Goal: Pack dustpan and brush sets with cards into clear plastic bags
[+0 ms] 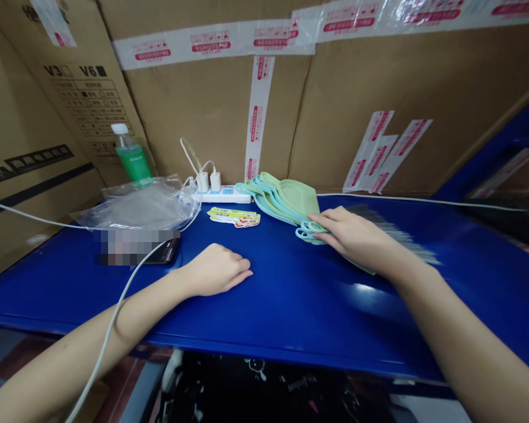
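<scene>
My left hand (216,271) rests on the blue table (291,294), fingers curled loosely under, holding nothing that I can see. My right hand (355,236) lies over the handle ends of a fanned stack of pale green and teal plastic scoops (286,198), fingertips touching the looped handles. Under and beyond my right wrist lies a row of clear plastic sleeves (397,235). A few small printed labels (234,217) lie between my two hands, farther back.
A white power strip (223,194) with two chargers stands at the back, its white cable (114,317) crossing my left forearm. A clear plastic bag (141,205), a green bottle (132,155) and a dark phone (165,251) sit left. Cardboard boxes (211,100) wall the back.
</scene>
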Available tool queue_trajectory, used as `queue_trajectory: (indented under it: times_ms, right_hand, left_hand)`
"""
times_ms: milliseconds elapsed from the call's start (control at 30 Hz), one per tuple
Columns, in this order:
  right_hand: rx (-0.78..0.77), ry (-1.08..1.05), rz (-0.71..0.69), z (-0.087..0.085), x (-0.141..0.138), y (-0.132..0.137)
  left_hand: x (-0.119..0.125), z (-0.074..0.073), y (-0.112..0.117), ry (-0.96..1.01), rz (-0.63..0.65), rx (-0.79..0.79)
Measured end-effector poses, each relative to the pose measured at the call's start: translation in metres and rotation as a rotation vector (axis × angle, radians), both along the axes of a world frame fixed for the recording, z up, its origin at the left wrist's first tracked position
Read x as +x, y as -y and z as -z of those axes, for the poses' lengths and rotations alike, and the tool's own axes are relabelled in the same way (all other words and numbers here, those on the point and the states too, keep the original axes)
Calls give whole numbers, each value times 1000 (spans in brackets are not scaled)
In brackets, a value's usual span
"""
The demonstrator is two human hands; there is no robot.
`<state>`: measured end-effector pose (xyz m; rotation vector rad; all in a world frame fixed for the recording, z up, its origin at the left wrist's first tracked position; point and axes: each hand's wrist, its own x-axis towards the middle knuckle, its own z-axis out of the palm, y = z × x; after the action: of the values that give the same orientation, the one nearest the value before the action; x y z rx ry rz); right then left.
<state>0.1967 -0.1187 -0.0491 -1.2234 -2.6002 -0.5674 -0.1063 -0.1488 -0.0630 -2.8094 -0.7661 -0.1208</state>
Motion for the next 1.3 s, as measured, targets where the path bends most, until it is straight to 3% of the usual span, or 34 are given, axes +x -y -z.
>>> queue_trajectory:
  times_ms: [367,633,1000,1300]
  right_hand:
    - [137,68,-117,8,-20,-1]
    - [123,-15,-82,0,-10,4]
    - [169,-64,-198,-7,-24,11]
    - [96,-146,-176,-15,-27,19]
  left_hand:
    - [0,-1,2,-6,-6,-7]
    - [0,-1,1,-12,-10,-4]
    - [0,0,1,-9,-5,0]
    - [-1,0,1,14,3,-9]
